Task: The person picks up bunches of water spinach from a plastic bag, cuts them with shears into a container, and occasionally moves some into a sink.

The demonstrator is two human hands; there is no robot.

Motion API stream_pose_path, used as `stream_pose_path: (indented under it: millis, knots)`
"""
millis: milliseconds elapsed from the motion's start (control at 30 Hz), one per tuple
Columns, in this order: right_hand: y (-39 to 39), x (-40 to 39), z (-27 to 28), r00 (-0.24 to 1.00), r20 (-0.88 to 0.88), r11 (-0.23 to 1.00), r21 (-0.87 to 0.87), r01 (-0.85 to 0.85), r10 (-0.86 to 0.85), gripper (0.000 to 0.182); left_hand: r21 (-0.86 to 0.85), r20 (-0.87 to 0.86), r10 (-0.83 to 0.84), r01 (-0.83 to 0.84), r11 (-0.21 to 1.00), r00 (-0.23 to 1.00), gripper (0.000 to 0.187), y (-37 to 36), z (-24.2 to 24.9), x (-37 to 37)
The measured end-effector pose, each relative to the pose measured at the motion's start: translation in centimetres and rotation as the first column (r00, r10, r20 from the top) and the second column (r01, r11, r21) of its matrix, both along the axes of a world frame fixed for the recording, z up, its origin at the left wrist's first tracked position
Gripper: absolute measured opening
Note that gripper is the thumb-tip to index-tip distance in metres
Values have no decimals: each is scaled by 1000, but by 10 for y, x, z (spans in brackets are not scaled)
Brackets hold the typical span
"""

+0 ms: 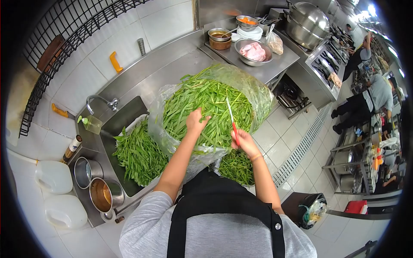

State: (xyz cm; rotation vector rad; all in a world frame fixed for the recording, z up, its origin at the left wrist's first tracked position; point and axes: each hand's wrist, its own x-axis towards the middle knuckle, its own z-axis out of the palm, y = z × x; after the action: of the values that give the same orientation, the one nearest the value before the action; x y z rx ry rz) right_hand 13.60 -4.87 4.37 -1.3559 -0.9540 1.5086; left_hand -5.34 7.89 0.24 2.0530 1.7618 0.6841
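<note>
A big heap of water spinach (189, 92), long-leaved and green, fills a clear plastic bag (254, 79) in front of me. My left hand (198, 121) is at the middle of the heap, its fingers closed around some of the leaves. In my right hand (244, 142) is a knife (231, 115) by its red handle, the blade pointing up and away over the greens. More water spinach (140, 152) lies in the sink at the left. Below my right hand, a further pile of cut greens (236, 167) sits low beside the apron.
A steel bowl of raw meat (254, 52) stands on the far counter, near a large steamer pot (306, 26). The tap (103, 103), soap bottle (91, 124) and steel pots (105, 195) are left. A bin (307, 210) stands right; a co-worker (374, 101) is beyond the floor drain.
</note>
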Motion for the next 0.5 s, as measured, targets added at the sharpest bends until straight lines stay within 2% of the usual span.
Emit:
stream_pose_path:
  millis: [33,67,100,133,167,200,267,300,333,367,400,433,467,500]
  knots:
    - [22,-1,-19,988,66,987,89,132,-138,33,-68,-58,17,-21,997,998,46,2,-2,3]
    - [47,0,-44,953,116,949,187,255,-279,35,-69,-30,-22,19,997,999,41,3,-3,2]
    - [64,-1,-51,952,112,946,193,259,-284,35,-62,-33,-25,23,998,999,41,0,0,1]
    - [80,-3,-54,816,366,879,346,327,-447,36,-57,27,-72,73,996,997,38,-6,5,2]
    - [91,-5,-58,585,553,797,504,333,-594,38,-50,89,-117,122,991,989,35,-12,11,2]
    - [100,-7,-66,586,550,796,506,333,-595,38,-60,146,-125,135,989,981,33,-21,23,4]
    - [113,-13,-80,480,524,710,553,436,-704,34,-41,173,-125,134,990,977,35,-24,10,2]
    - [115,-12,-84,484,523,711,553,434,-702,34,-24,201,-126,134,991,971,37,-24,8,1]
    - [114,-9,-88,606,412,726,492,480,-680,31,-9,271,-111,118,993,956,32,-25,7,-3]
    - [111,-6,-93,707,284,746,423,515,-648,28,-12,269,-106,113,994,957,32,-23,6,-7]
    - [99,-4,-83,777,219,791,347,504,-591,27,-36,356,-72,90,995,932,32,-21,4,-11]
    - [87,2,-86,778,227,796,341,500,-586,27,-66,440,-35,71,995,897,31,-22,3,-14]
    - [70,9,-90,797,245,815,359,455,-552,26,-191,391,67,9,982,918,26,-18,1,-15]
    - [53,12,-94,813,264,831,377,409,-519,25,-203,393,71,10,979,917,26,-16,-3,-17]
